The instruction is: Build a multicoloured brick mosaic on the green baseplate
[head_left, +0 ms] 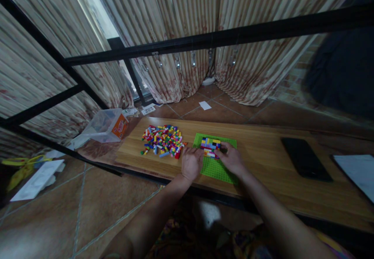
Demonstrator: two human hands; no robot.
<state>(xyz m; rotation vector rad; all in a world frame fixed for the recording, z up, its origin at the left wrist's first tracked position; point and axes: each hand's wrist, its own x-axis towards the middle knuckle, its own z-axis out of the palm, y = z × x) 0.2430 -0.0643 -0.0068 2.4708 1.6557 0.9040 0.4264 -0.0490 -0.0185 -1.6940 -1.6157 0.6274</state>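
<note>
A block of stacked, many-coloured toy building bricks (210, 144) sits over the green studded baseplate (217, 170) on the wooden table. At its left edge my left hand (192, 161) is closed, with the fingertips against the bricks. From the other side my right hand (231, 158) grips the block's right edge between thumb and fingers. Both hands hide part of the block's sides, and no separate brick can be made out in them. To the left of my left hand spreads a pile of loose bricks (165, 139).
On the right of the table (260, 150) lies a black flat object (305, 158), with white paper (355, 169) beyond it. A clear plastic box (103, 124) with an orange label stands past the left end. A black metal rail (189, 44) crosses in front of striped curtains (175, 9).
</note>
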